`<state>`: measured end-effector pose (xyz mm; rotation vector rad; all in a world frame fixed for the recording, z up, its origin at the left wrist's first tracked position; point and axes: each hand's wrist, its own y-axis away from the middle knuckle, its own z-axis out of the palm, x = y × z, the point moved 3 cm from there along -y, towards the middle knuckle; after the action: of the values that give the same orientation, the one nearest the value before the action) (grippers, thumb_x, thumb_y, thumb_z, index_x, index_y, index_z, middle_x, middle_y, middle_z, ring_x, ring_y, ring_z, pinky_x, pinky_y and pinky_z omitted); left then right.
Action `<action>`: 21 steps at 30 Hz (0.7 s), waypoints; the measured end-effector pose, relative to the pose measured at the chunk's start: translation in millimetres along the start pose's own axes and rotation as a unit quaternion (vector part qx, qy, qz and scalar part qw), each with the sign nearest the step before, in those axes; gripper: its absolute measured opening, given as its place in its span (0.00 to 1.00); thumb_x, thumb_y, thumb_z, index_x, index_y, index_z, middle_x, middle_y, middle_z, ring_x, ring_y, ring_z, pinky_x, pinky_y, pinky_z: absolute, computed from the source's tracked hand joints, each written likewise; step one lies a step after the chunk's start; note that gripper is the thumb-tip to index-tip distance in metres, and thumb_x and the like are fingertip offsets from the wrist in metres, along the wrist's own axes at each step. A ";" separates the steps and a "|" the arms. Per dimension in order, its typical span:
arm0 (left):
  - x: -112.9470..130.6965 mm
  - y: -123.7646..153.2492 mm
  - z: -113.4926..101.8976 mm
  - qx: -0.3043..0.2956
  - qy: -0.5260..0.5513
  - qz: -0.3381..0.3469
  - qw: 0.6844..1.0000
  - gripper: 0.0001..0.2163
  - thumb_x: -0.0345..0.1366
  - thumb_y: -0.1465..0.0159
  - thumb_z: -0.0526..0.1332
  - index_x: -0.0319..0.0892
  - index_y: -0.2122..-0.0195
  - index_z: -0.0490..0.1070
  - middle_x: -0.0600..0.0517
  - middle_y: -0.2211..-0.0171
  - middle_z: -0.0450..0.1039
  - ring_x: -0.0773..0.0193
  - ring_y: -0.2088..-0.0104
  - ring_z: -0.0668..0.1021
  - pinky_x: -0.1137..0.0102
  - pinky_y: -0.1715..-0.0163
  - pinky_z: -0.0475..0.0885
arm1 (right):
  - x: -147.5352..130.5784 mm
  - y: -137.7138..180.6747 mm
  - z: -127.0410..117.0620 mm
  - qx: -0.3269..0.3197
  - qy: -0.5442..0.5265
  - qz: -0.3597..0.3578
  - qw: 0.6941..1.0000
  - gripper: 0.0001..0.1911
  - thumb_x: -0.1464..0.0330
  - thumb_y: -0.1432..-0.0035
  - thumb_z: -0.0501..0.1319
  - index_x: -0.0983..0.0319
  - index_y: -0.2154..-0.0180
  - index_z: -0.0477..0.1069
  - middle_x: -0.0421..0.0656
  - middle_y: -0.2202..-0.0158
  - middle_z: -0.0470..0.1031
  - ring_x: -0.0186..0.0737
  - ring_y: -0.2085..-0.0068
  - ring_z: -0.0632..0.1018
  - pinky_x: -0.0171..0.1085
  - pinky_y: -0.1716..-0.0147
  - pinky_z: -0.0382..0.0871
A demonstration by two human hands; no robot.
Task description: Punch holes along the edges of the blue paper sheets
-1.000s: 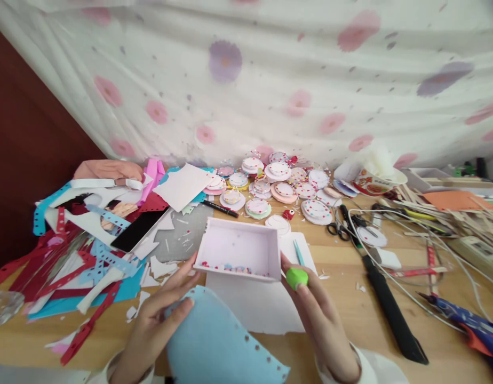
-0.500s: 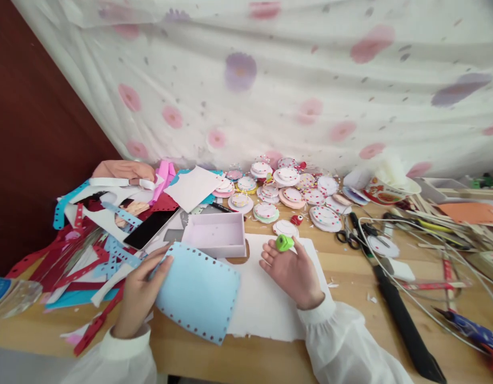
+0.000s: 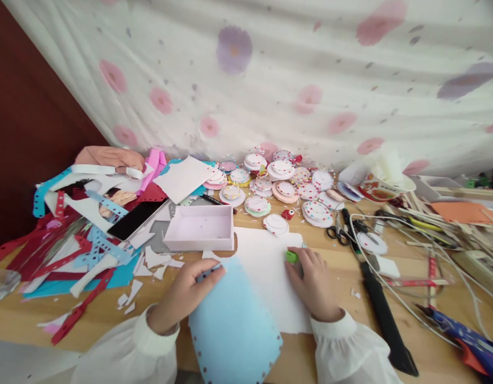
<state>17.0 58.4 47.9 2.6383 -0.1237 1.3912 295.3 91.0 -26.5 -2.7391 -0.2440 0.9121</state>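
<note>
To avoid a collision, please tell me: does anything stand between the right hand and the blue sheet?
Nothing visible stands between the right hand, holding a green object, and the blue sheet; only white paper lies below the gap.

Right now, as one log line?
left hand: holds blue sheet | right hand: touches green punch | box: left of white paper

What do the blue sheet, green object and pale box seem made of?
Blue sheet: matte, perhaps foam or card; it curves softly from the left hand.
Green object: probably plastic, by its vivid colour; finish unclear, right hand partly covering.
Pale box: perhaps cardboard, smooth, matte, with thin straight walls.
</note>
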 end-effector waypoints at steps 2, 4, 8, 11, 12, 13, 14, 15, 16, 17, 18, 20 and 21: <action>3.5 -10.1 16.5 -0.021 -0.021 0.030 0.999 0.15 0.43 0.35 0.54 0.40 0.70 0.74 0.53 0.70 0.76 0.63 0.68 0.76 0.75 0.70 0.69 | 7.3 3.1 -3.5 0.012 0.033 -0.004 0.999 0.13 0.64 0.43 0.57 0.59 0.56 0.69 0.50 0.59 0.73 0.55 0.56 0.69 0.51 0.57 0.59; 6.0 -19.9 32.0 -0.048 -0.062 0.063 0.995 0.15 0.42 0.34 0.52 0.41 0.67 0.75 0.53 0.68 0.77 0.62 0.67 0.77 0.73 0.66 0.70 | 12.7 6.2 -6.7 0.027 0.056 -0.004 0.998 0.14 0.64 0.42 0.56 0.61 0.55 0.69 0.51 0.58 0.73 0.56 0.56 0.69 0.52 0.57 0.59; 13.5 -34.9 51.3 -0.036 -0.188 0.126 0.973 0.13 0.40 0.34 0.54 0.43 0.52 0.71 0.49 0.57 0.77 0.56 0.58 0.78 0.64 0.56 0.71 | 16.7 10.9 -9.6 0.045 0.062 -0.018 0.997 0.14 0.65 0.41 0.55 0.63 0.54 0.67 0.52 0.59 0.72 0.53 0.57 0.70 0.51 0.57 0.62; 22.2 -29.4 57.5 0.015 -0.248 0.181 0.951 0.16 0.37 0.34 0.54 0.41 0.46 0.65 0.44 0.48 0.71 0.52 0.48 0.72 0.56 0.47 0.67 | 16.6 12.9 -9.9 0.053 0.045 -0.034 0.997 0.14 0.66 0.40 0.53 0.63 0.54 0.65 0.51 0.60 0.71 0.50 0.58 0.70 0.48 0.58 0.65; 24.1 -23.5 60.1 0.018 -0.257 0.195 0.946 0.16 0.37 0.34 0.54 0.41 0.45 0.65 0.43 0.46 0.69 0.52 0.46 0.70 0.55 0.46 0.66 | 17.0 13.2 -10.0 0.057 0.039 -0.037 0.997 0.13 0.67 0.41 0.53 0.63 0.54 0.65 0.51 0.60 0.71 0.49 0.58 0.70 0.48 0.58 0.66; 24.9 -16.3 63.4 0.009 -0.261 0.204 0.944 0.17 0.38 0.34 0.54 0.42 0.44 0.64 0.43 0.45 0.67 0.52 0.45 0.69 0.55 0.45 0.65 | 17.6 13.3 -10.3 0.061 0.034 -0.038 0.997 0.13 0.68 0.41 0.53 0.63 0.54 0.64 0.51 0.61 0.70 0.49 0.58 0.71 0.48 0.58 0.67; 24.5 -8.4 67.7 -0.014 -0.263 0.212 0.941 0.18 0.39 0.33 0.53 0.43 0.43 0.63 0.43 0.43 0.65 0.51 0.44 0.68 0.55 0.45 0.66 | 18.6 13.1 -10.5 0.067 0.030 -0.037 0.997 0.13 0.70 0.42 0.52 0.62 0.54 0.64 0.51 0.60 0.70 0.49 0.58 0.71 0.48 0.58 0.67; 23.1 -0.7 72.9 -0.049 -0.263 0.222 0.938 0.20 0.41 0.34 0.54 0.43 0.42 0.61 0.43 0.41 0.63 0.51 0.43 0.67 0.54 0.45 0.66 | 19.9 12.7 -10.9 0.073 0.027 -0.036 0.996 0.14 0.72 0.43 0.51 0.62 0.54 0.64 0.51 0.60 0.70 0.50 0.58 0.71 0.49 0.58 0.67; 20.4 5.9 78.2 -0.083 -0.264 0.228 0.934 0.22 0.43 0.34 0.55 0.44 0.40 0.59 0.42 0.40 0.61 0.50 0.41 0.66 0.54 0.44 0.65 | 21.3 12.0 -11.2 0.079 0.026 -0.033 0.996 0.15 0.74 0.44 0.50 0.62 0.54 0.64 0.51 0.60 0.70 0.50 0.57 0.71 0.50 0.58 0.67; 17.0 10.8 83.3 -0.113 -0.266 0.234 0.928 0.24 0.44 0.35 0.56 0.44 0.39 0.57 0.42 0.38 0.57 0.48 0.39 0.63 0.52 0.43 0.64 | 22.7 11.0 -11.6 0.084 0.025 -0.030 0.996 0.17 0.76 0.45 0.49 0.62 0.54 0.64 0.52 0.59 0.69 0.51 0.57 0.71 0.51 0.58 0.67; 12.9 13.3 87.5 -0.133 -0.269 0.239 0.923 0.27 0.45 0.36 0.56 0.44 0.38 0.55 0.42 0.36 0.54 0.47 0.38 0.60 0.50 0.42 0.61 | 23.8 10.0 -11.9 0.090 0.025 -0.028 0.995 0.18 0.78 0.47 0.49 0.62 0.54 0.65 0.52 0.59 0.69 0.51 0.57 0.71 0.52 0.57 0.68; 4.4 10.8 92.8 -0.138 -0.278 0.238 0.920 0.30 0.46 0.37 0.57 0.44 0.36 0.51 0.42 0.34 0.48 0.46 0.35 0.54 0.48 0.40 0.56 | 24.0 8.3 -13.0 0.097 0.027 -0.025 0.995 0.21 0.79 0.50 0.48 0.62 0.54 0.65 0.53 0.57 0.69 0.53 0.54 0.70 0.54 0.55 0.67; 0.7 6.6 93.9 -0.128 -0.281 0.234 0.922 0.31 0.45 0.37 0.57 0.44 0.35 0.49 0.42 0.33 0.46 0.46 0.35 0.52 0.48 0.39 0.54 | 22.6 8.1 -13.7 0.101 0.031 -0.025 0.994 0.22 0.80 0.50 0.48 0.62 0.53 0.65 0.54 0.55 0.68 0.54 0.52 0.69 0.56 0.53 0.66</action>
<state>92.7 35.3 -3.0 2.7871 -0.9840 0.5837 322.1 86.1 -30.9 -2.5597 -0.1960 0.7904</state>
